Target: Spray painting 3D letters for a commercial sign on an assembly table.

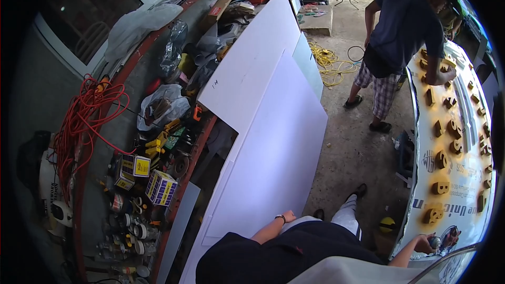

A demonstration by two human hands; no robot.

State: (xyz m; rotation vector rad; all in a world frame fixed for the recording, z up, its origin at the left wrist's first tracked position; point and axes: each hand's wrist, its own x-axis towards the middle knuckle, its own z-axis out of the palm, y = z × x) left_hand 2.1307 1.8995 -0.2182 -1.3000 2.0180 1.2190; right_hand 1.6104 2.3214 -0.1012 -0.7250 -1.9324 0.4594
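Observation:
My right hand (422,243) is at the near end of a panel-covered table on the right, closed around a small spray can (434,242). Beside the can is a dark reddish, hand-like shape that I cannot make out. Rows of raised letters (441,187) stand on the white printed panel (421,205), with yellow-brown overspray around them. My left hand (289,216) hangs by my left thigh, near the edge of a large white sheet (273,163). A dark band circles its wrist. Its fingers are too small to read.
Another person (402,31) leans over the panel's far end, one hand among the letters. A yellow cord (331,66) lies coiled on the concrete floor. To the left, a cluttered workbench holds boxes (161,187), jars (144,231) and a red cord (87,121). A yellow round object (387,224) sits under the table.

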